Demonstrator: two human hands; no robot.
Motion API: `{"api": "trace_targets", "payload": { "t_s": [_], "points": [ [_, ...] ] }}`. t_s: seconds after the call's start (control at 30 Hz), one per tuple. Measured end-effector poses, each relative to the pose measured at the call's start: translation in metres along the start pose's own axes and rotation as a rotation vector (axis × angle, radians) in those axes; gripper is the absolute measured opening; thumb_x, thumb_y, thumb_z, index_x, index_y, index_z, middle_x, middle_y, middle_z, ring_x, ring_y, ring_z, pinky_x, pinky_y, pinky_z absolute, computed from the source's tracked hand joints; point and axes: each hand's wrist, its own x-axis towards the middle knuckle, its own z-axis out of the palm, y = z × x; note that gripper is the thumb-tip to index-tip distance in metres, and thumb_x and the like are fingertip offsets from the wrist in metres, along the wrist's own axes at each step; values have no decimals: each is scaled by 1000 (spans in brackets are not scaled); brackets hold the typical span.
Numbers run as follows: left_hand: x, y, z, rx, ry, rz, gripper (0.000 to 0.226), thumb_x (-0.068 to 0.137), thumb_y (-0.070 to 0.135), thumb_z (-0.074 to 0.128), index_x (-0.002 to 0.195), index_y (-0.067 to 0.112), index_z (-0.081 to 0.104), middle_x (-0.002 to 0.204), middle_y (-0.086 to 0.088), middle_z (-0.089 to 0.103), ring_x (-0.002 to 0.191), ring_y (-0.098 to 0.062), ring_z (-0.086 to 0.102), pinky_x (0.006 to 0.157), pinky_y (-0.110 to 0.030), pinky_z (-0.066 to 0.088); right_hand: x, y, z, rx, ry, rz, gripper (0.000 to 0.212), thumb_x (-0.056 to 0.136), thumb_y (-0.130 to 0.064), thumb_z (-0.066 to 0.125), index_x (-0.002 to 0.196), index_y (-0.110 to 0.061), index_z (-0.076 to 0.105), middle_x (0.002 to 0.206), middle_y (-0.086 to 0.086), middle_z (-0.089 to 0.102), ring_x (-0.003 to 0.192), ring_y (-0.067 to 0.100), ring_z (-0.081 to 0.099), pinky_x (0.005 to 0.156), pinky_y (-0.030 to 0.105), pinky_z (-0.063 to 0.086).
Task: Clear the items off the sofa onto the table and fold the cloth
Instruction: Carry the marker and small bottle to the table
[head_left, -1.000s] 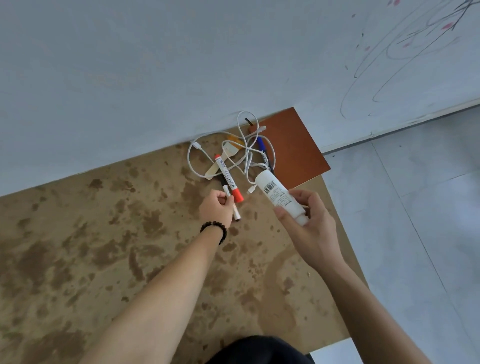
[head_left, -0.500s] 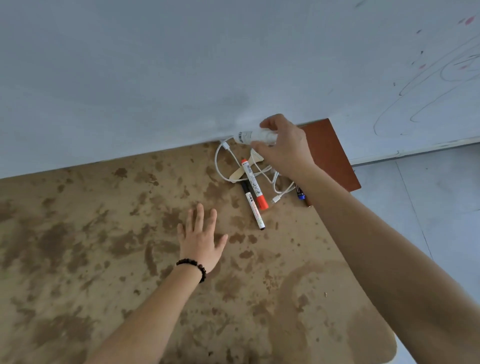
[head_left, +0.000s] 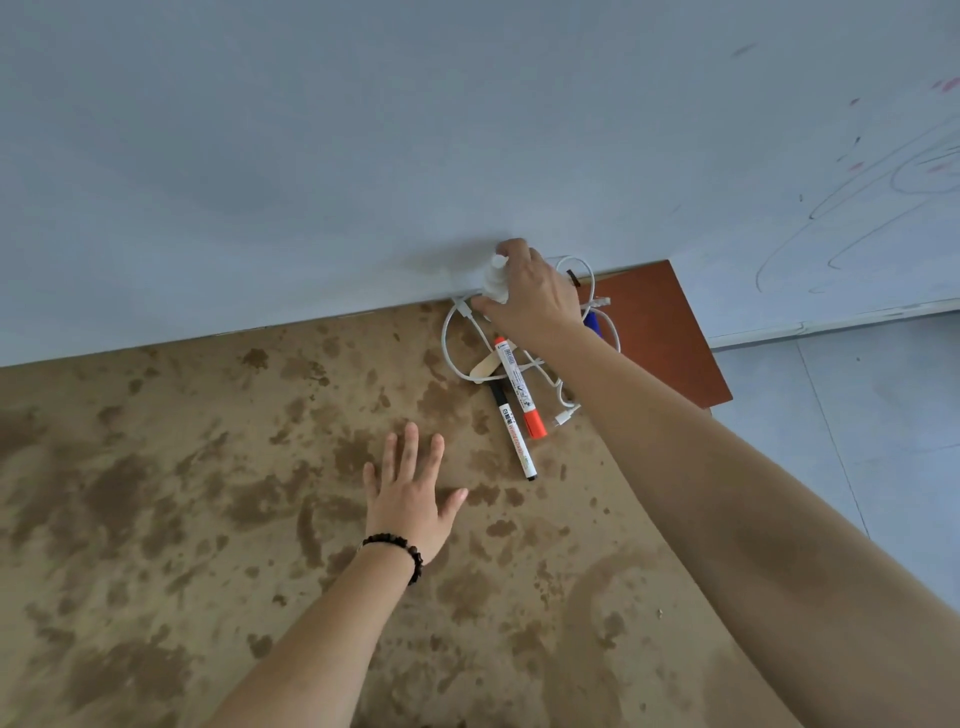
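Note:
My right hand (head_left: 535, 299) grips a small white bottle (head_left: 494, 280) and holds it upright against the wall at the back of the mottled brown table (head_left: 208, 519). Just in front lie an orange-capped marker (head_left: 519, 387) and a black-capped marker (head_left: 514, 431), over a tangled white cable (head_left: 453, 345) and a pale wooden stick (head_left: 488, 366). A blue marker (head_left: 592, 325) peeks out behind my wrist. My left hand (head_left: 410, 493) rests flat on the table with fingers spread, holding nothing. No sofa or cloth is in view.
A reddish-brown board (head_left: 660, 332) sticks out past the table's far right corner. The grey-white wall (head_left: 363, 156) runs along the table's back edge, scribbled on at the right. Grey floor tiles (head_left: 857, 415) lie to the right of the table.
My left hand let go of the markers and now lies flat and open on the table. My right hand carried the bottle from near me to the wall and stood it upright.

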Motion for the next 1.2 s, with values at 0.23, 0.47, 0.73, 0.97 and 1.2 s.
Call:
{"api": "trace_targets", "payload": {
  "t_s": [0.23,0.47,0.73,0.97,1.2],
  "points": [
    [6,-8,-54,-107,-130,-49,59,99,52,34,152,27,28,159,1,27,139,-24,36,108,-43,39,-54,-10,-46,75,49,63,63,96,-46,53,150,-22,31,145,4,46,123,27,55,86,37,44],
    [-91,-40,-104,-412,195,22,55,100,52,32,146,23,40,135,3,57,114,-16,59,87,-28,46,-198,-12,-64,250,192,56,36,99,-47,50,126,-26,61,112,-10,62,93,2,59,83,27,49],
    [-282,-103,-40,-864,358,-71,48,93,59,40,132,33,50,124,19,57,114,-6,58,91,-25,49,-437,-17,0,652,229,305,13,97,-36,60,107,-37,69,97,-24,71,92,-3,66,75,7,48],
    [-381,-105,-33,-1175,579,-220,36,91,41,52,126,32,53,118,16,62,111,5,57,82,-15,44,-478,-39,1,732,57,106,28,89,-24,71,114,-34,64,100,-18,72,92,1,67,75,10,50],
    [-443,-48,0,-1184,871,-481,38,94,30,56,132,25,51,117,17,63,102,17,54,75,-11,43,-457,-22,-14,740,-158,-172,40,90,-28,67,125,-40,54,111,-17,68,99,5,67,82,18,53]
  ]
}}
